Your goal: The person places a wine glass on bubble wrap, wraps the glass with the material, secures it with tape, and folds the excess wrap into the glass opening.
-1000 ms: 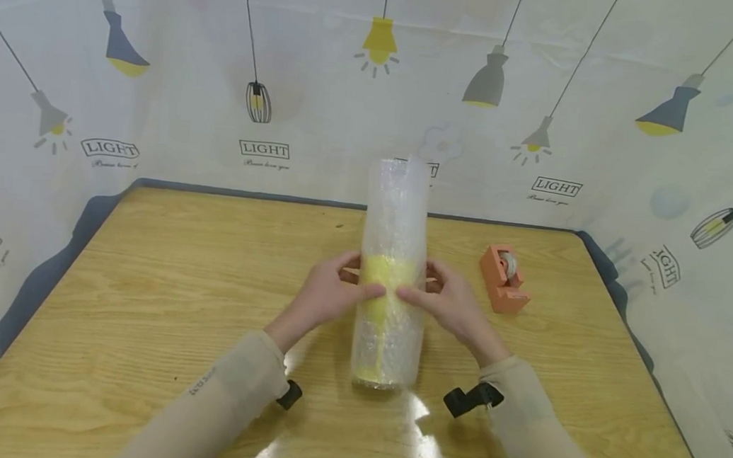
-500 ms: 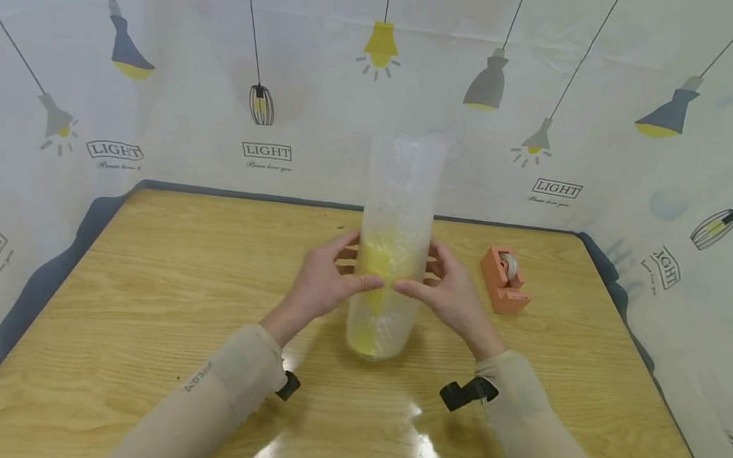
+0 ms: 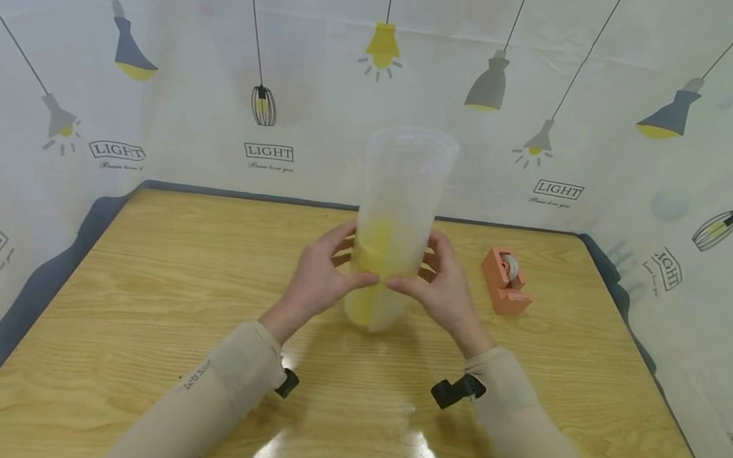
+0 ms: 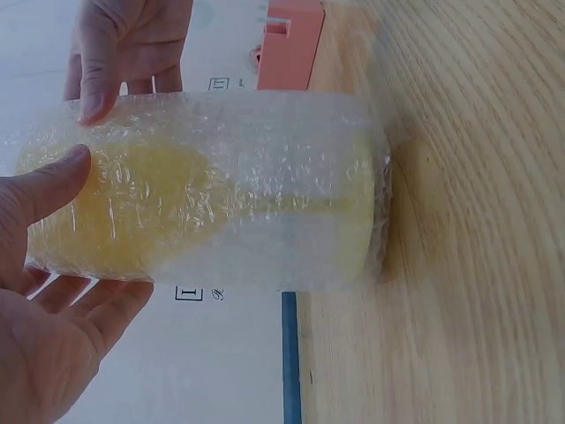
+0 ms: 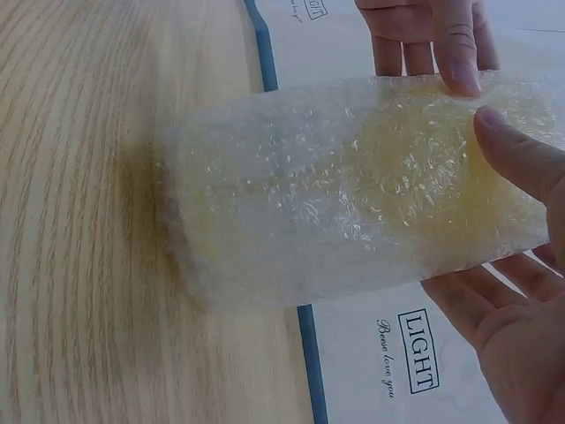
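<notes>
Between both hands stands a roll of clear bubble wrap [image 3: 404, 182], nearly upright with its top leaning slightly right. Through the wrap shows a yellow stemmed glass [image 4: 146, 203], its wide bowl, thin stem and flat foot blurred by the bubbles. My left hand [image 3: 320, 277] grips the roll from the left, thumb across the front and fingers round the side. From the right, my right hand [image 3: 446, 291] holds it the same way, the two thumb tips close together. Whether the lower end touches the table cannot be told.
An orange tape dispenser [image 3: 506, 281] with a roll of tape stands on the wooden table [image 3: 197, 281], right of the hands. A pale curtain [image 3: 313, 76] printed with lamps surrounds the table's back and sides.
Both hands have moved the wrapped glass a little away from the body and tipped it more upright. Its lower end has shifted up in the head view. The tape dispenser stays put.
</notes>
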A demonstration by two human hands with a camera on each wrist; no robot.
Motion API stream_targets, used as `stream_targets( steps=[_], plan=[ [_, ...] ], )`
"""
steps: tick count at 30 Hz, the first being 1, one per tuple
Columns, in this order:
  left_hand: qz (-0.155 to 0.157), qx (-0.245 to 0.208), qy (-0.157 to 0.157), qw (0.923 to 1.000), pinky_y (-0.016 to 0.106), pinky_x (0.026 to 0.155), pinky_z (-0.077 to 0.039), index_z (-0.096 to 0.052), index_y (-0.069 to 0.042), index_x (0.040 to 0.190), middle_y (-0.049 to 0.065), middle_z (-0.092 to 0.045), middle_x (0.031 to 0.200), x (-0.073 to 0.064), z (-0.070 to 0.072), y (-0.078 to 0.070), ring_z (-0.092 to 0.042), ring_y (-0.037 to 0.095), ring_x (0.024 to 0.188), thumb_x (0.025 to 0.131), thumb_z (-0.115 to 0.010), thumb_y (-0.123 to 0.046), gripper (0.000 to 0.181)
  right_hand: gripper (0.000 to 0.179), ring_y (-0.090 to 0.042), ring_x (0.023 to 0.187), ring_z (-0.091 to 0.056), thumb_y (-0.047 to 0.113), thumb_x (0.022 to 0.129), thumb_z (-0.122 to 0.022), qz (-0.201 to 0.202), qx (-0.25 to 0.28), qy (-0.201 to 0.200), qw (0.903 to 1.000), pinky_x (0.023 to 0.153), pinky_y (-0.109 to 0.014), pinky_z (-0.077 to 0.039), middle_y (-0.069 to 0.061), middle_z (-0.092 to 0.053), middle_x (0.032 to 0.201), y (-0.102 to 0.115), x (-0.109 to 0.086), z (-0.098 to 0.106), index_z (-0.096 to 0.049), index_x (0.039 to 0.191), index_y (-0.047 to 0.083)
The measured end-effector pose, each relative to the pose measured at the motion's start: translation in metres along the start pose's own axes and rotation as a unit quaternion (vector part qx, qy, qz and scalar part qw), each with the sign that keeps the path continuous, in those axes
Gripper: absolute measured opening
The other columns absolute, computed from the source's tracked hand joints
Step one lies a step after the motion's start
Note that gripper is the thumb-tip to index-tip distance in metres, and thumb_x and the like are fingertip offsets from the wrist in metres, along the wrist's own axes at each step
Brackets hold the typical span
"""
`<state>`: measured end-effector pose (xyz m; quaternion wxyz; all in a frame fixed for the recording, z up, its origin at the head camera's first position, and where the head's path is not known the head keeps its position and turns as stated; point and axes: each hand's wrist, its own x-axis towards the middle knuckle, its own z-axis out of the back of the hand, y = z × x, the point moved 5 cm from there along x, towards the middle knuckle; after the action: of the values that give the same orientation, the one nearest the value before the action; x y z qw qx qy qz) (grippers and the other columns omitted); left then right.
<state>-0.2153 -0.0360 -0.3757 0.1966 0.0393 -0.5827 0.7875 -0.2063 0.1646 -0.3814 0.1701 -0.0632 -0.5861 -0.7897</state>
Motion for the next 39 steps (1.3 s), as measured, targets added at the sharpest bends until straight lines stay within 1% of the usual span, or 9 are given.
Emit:
stream_targets(
  steps=[7,12,18,21,25,29,31,34,39],
  plan=[
    [-0.003,-0.002,-0.006,1.0000,0.041,0.107,-0.053,-0.047,-0.021,0.156,0.003,-0.053,0.153,-0.001,0.000,0.004,-0.056,0.029,0.135,0.079,-0.090,-0.006,0.089,0.085,-0.038,0.134,-0.055,0.005,0.083,-0.087,-0.004,-0.025,-0.015,0.9996,0.109,-0.058,-0.049,-0.012,-0.048,0.150,-0.004,-0.001,-0.005,-0.039,0.153,0.012],
    [-0.011,-0.001,-0.013,0.9999,0.041,0.105,-0.054,-0.049,-0.022,0.154,0.003,-0.055,0.151,-0.003,0.000,0.007,-0.057,0.028,0.134,0.079,-0.090,-0.007,0.087,0.084,-0.040,0.136,-0.053,0.000,0.081,-0.087,-0.003,-0.028,-0.013,0.9995,0.110,-0.057,-0.048,-0.014,-0.047,0.150,-0.006,-0.001,-0.007,-0.039,0.150,0.008],
    [-0.011,0.005,-0.016,0.9998,0.040,0.104,-0.055,-0.050,-0.021,0.154,0.003,-0.056,0.150,-0.003,0.000,0.009,-0.058,0.028,0.133,0.078,-0.091,-0.008,0.087,0.079,-0.042,0.137,-0.052,-0.002,0.080,-0.086,-0.004,-0.030,-0.009,0.9995,0.110,-0.057,-0.048,-0.016,-0.048,0.149,-0.005,0.000,-0.008,-0.042,0.144,0.007],
    [-0.009,0.000,-0.017,0.9998,0.042,0.104,-0.055,-0.050,-0.021,0.154,0.004,-0.056,0.150,-0.003,0.001,0.011,-0.058,0.029,0.133,0.078,-0.091,-0.007,0.087,0.078,-0.042,0.137,-0.052,-0.002,0.080,-0.086,-0.003,-0.035,-0.001,0.9994,0.110,-0.057,-0.048,-0.017,-0.048,0.148,-0.005,0.001,-0.009,-0.042,0.144,0.006],
    [-0.008,-0.004,-0.017,0.9998,0.043,0.104,-0.055,-0.051,-0.023,0.153,0.003,-0.056,0.150,-0.002,0.002,0.014,-0.058,0.028,0.133,0.077,-0.091,-0.006,0.088,0.077,-0.041,0.139,-0.050,0.001,0.083,-0.085,-0.002,-0.031,0.026,0.9992,0.111,-0.058,-0.047,-0.017,-0.047,0.149,-0.005,0.002,-0.008,-0.041,0.145,0.007],
    [-0.013,-0.005,-0.016,0.9998,0.044,0.104,-0.055,-0.051,-0.023,0.153,0.003,-0.057,0.150,-0.001,0.002,0.016,-0.058,0.029,0.133,0.077,-0.091,-0.005,0.087,0.064,-0.040,0.138,-0.052,0.005,0.090,-0.079,0.003,-0.014,0.044,0.9989,0.108,-0.055,-0.050,-0.015,-0.049,0.146,-0.003,0.003,-0.004,-0.044,0.144,0.007],
    [-0.012,-0.005,-0.015,0.9998,0.043,0.104,-0.055,-0.052,-0.024,0.153,0.002,-0.057,0.150,-0.002,0.002,0.016,-0.058,0.028,0.133,0.077,-0.091,-0.006,0.087,0.055,-0.039,0.136,-0.055,0.008,0.095,-0.075,0.009,-0.014,0.039,0.9991,0.105,-0.053,-0.053,-0.016,-0.052,0.143,-0.001,0.004,-0.003,-0.047,0.141,0.006],
    [-0.009,-0.004,-0.014,0.9999,0.042,0.104,-0.055,-0.051,-0.026,0.153,0.000,-0.056,0.151,-0.002,0.001,0.018,-0.058,0.026,0.133,0.078,-0.091,-0.006,0.088,0.046,-0.038,0.131,-0.059,0.012,0.097,-0.073,0.013,-0.023,0.017,0.9995,0.100,-0.051,-0.056,-0.017,-0.055,0.139,0.001,0.005,-0.002,-0.051,0.136,0.004],
    [-0.010,-0.002,-0.012,0.9999,0.044,0.104,-0.055,-0.051,-0.026,0.153,-0.001,-0.055,0.151,-0.004,0.000,0.019,-0.057,0.026,0.134,0.079,-0.090,-0.007,0.086,0.042,-0.036,0.123,-0.065,0.014,0.095,-0.077,0.004,-0.024,-0.027,0.9993,0.095,-0.047,-0.060,-0.016,-0.060,0.133,0.003,0.006,-0.005,-0.055,0.130,0.004]
  ],
)
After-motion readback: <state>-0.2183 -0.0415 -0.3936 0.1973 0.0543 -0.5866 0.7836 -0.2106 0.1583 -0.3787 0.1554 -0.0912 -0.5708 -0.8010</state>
